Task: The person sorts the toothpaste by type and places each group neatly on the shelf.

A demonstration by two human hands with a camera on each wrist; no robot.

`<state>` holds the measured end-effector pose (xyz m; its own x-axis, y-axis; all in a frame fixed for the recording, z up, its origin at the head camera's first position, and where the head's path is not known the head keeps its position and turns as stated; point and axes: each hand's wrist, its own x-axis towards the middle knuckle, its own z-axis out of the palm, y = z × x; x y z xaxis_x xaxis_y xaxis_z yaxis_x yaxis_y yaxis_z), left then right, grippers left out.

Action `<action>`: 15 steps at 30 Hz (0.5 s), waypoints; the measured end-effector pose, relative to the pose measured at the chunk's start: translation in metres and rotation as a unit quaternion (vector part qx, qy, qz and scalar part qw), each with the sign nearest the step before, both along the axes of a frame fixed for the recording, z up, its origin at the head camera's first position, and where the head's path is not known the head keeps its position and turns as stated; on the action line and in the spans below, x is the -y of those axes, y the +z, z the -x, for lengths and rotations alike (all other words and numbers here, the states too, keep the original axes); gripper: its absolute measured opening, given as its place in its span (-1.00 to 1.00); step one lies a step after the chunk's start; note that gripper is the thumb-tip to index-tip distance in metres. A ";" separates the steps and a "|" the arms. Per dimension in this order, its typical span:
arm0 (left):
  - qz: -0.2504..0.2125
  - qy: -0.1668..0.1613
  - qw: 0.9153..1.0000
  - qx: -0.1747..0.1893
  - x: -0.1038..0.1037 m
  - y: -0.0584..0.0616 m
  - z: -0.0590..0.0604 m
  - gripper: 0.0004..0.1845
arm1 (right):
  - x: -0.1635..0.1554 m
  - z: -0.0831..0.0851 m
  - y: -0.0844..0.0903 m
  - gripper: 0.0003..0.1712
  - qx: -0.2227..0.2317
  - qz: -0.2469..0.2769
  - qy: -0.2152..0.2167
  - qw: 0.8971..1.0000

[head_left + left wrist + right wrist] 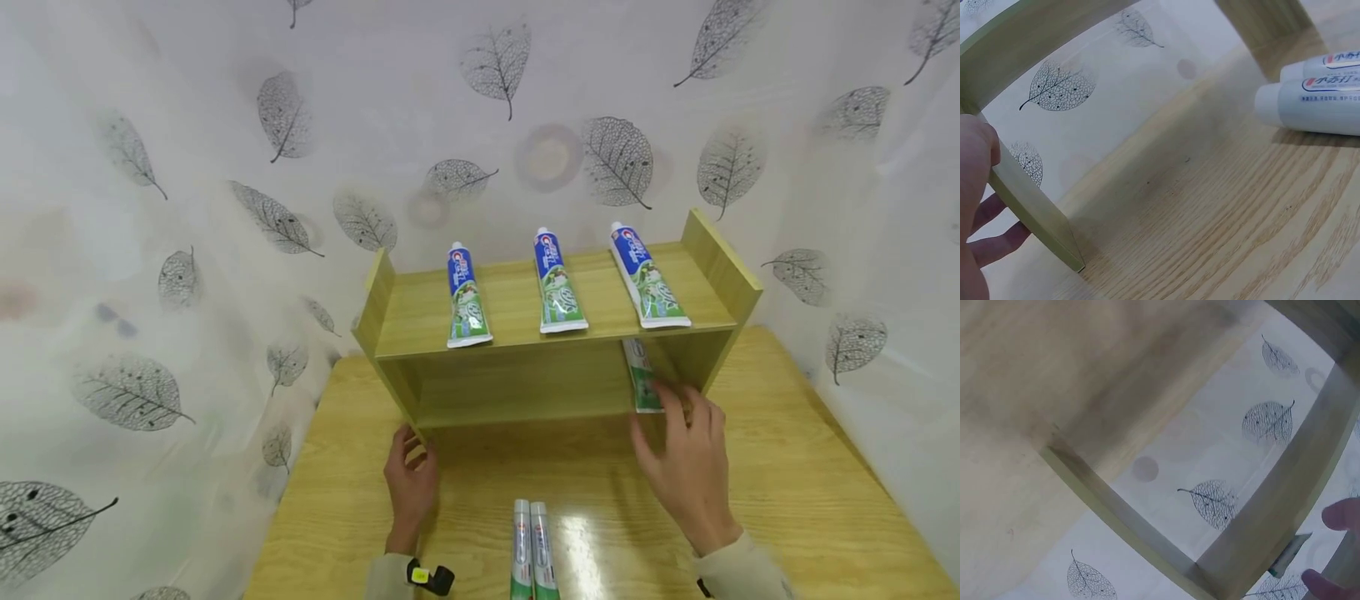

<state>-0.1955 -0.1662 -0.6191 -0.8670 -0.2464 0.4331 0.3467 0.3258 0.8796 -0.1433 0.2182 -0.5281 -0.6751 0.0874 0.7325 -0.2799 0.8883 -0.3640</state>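
Observation:
My left hand [411, 479] grips the lower left side panel of a small two-tier wooden shelf [510, 387]; in the left wrist view the thumb and fingers lie on opposite sides of that panel [1038, 215]. At the right end of the lower tier lies a white and green toothpaste tube [641, 375]. My right hand [690, 467] is at its near end, fingers spread, with the index fingertip overlapping the tube in the head view. The right wrist view shows thumb and finger apart, beside the tube's end [1289, 555].
Three blue and green toothpaste tubes lie spaced along the top tier: left [468, 300], middle [558, 287] and right [648, 279]. Two white and green tubes [522, 546] lie side by side on the wooden table [795, 467] in front. A leaf-patterned covering [420, 108] surrounds the table.

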 end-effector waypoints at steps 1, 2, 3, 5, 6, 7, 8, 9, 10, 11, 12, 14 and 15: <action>-0.002 -0.001 1.000 0.004 0.000 0.001 0.000 -0.52 | 0.002 -0.003 -0.002 -0.33 -0.011 0.000 0.005 1.000; -0.004 -0.002 1.000 0.009 0.000 0.002 -0.001 -0.52 | 0.004 -0.006 -0.004 -0.31 -0.016 -0.002 0.010 1.000; -0.005 -0.003 1.000 0.014 0.000 0.003 -0.001 -0.52 | 0.006 -0.009 -0.006 -0.30 -0.022 -0.004 0.014 1.000; -0.008 -0.003 1.000 0.024 0.000 0.005 -0.002 -0.53 | 0.012 -0.015 -0.011 -0.30 -0.021 -0.006 0.025 0.999; -0.009 -0.004 1.000 0.027 0.000 0.005 -0.002 -0.54 | 0.015 -0.019 -0.014 -0.31 -0.017 -0.007 0.031 0.999; -0.013 -0.006 0.999 0.032 0.000 0.007 -0.002 -0.54 | 0.018 -0.022 -0.018 -0.33 -0.014 -0.009 0.039 0.999; -0.015 -0.007 0.999 0.035 0.001 0.006 -0.002 -0.55 | 0.021 -0.025 -0.022 -0.35 -0.009 -0.011 0.045 0.999; -0.017 -0.008 0.999 0.038 0.001 0.007 -0.002 -0.55 | 0.024 -0.027 -0.026 -0.38 -0.007 -0.013 0.052 0.999; -0.019 -0.009 0.999 0.041 0.001 0.007 -0.002 -0.55 | 0.027 -0.030 -0.031 -0.40 0.001 -0.015 0.059 0.998; -0.021 -0.011 0.999 0.042 0.002 0.006 -0.002 -0.55 | 0.030 -0.033 -0.035 -0.43 0.009 -0.016 0.066 0.998; -0.022 -0.013 0.999 0.043 0.002 0.006 -0.002 -0.55 | 0.033 -0.036 -0.039 -0.47 0.016 -0.019 0.073 0.997; -0.026 -0.016 0.998 0.048 0.003 0.006 -0.001 -0.54 | 0.039 -0.043 -0.047 -0.50 0.041 -0.026 0.085 0.995; -0.026 -0.019 0.998 0.049 0.004 0.007 -0.001 -0.54 | 0.042 -0.047 -0.050 -0.50 0.055 -0.031 0.089 0.994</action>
